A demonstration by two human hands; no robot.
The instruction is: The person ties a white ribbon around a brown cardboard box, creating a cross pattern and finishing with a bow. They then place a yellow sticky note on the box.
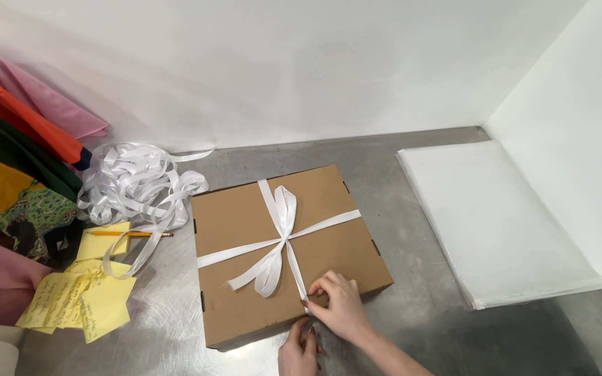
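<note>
Head: right hand pinching ribbon

Brightness: bright, even, soft white light throughout.
Source: seems overhead; no lamp in view.
Shadows: faint and short, under the cardboard box near edge and beside the white paper stack.
Glare: dull sheen with swirl marks on the metal table.
Sharpness: mostly crisp; slight softness at the bottom edge.
Distortion: mild wide-angle bend at the edges.
</note>
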